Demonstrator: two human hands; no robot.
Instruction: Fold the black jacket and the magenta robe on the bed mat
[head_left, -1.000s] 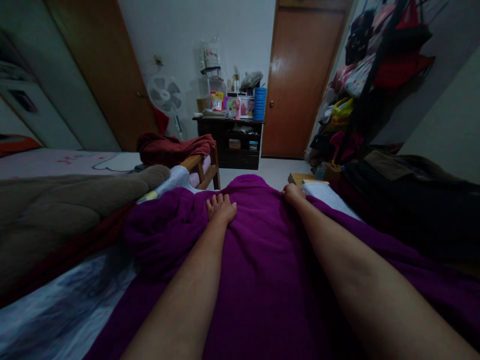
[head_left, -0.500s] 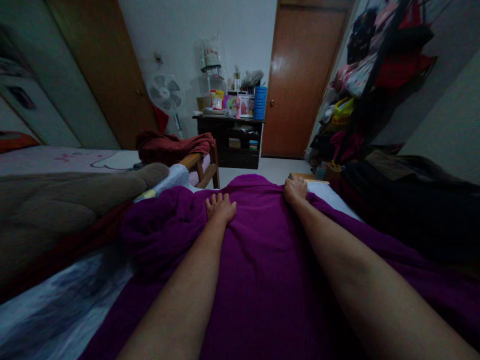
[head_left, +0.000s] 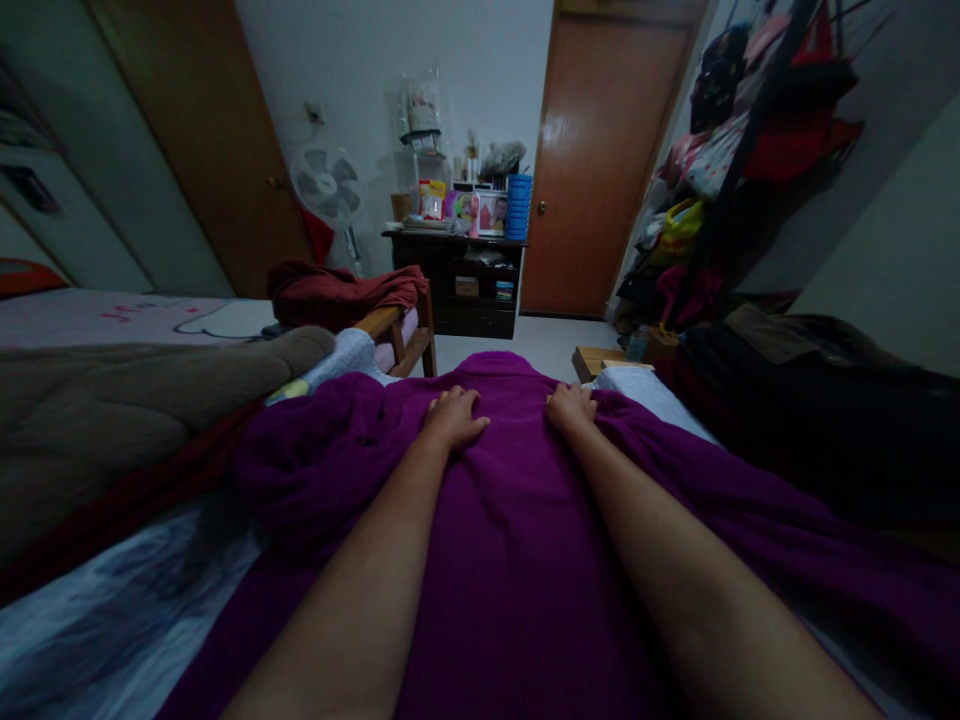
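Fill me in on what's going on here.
A person has both hands on a purple garment spread out over a bluish-white sheet. The left hand and right hand lie apart near its far end; whether the right fingers pinch the cloth is unclear. A brown blanket lies to the left, dark clothing to the right.
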